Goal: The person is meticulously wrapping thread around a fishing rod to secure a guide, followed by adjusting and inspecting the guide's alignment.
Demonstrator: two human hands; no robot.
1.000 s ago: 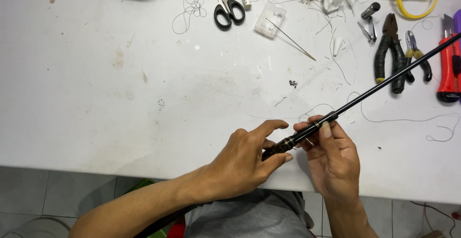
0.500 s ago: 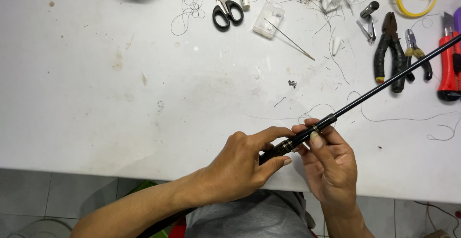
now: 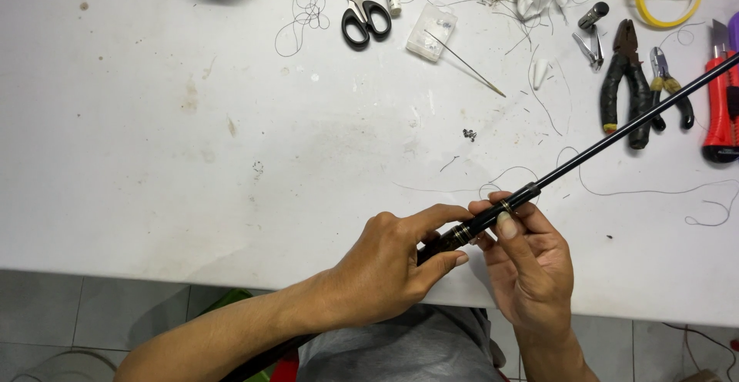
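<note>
A long thin black rod (image 3: pixel 616 135) runs from the right edge down to the table's near edge. Its thicker end has metal rings. My left hand (image 3: pixel 392 266) grips that thick end, thumb and fingers wrapped around it. My right hand (image 3: pixel 527 263) holds the rod just above, with the thumb pressed on the ringed section. Both hands are over the front edge of the white table (image 3: pixel 231 159). Thin loose thread (image 3: pixel 647 192) lies on the table near the rod.
At the back are black-handled scissors (image 3: pixel 362 12), a small clear box (image 3: pixel 431 31), a long needle (image 3: pixel 471 66), black pliers (image 3: pixel 625 82), smaller pliers (image 3: pixel 668 82), a red utility knife (image 3: pixel 720 112), nail clippers (image 3: pixel 591 47) and a yellow ring (image 3: pixel 668 1).
My left hand has slid a little up the rod's thick end and closed more tightly. My right thumb has shifted along the ringed section. The rod has kept its angle.
</note>
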